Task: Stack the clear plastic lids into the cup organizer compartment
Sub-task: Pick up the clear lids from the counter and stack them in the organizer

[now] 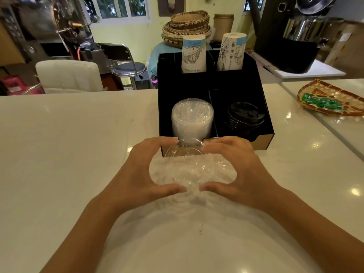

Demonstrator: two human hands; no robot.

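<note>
A loose bunch of clear plastic lids [192, 168] lies on the white counter just in front of the black cup organizer [264, 107]. My left hand [143, 174] cups the bunch from the left and my right hand [236, 170] from the right, fingers curled around the far edge and thumbs nearly meeting at the near edge. A tall stack of clear lids [192, 119] stands in the organizer's front left compartment. Black lids [245, 117] fill the front right compartment.
Two stacks of printed paper cups [194, 54] stand in the organizer's rear compartments. A woven tray [331, 99] with green packets lies on the counter at the right. Stools and woven baskets are beyond the counter's far edge.
</note>
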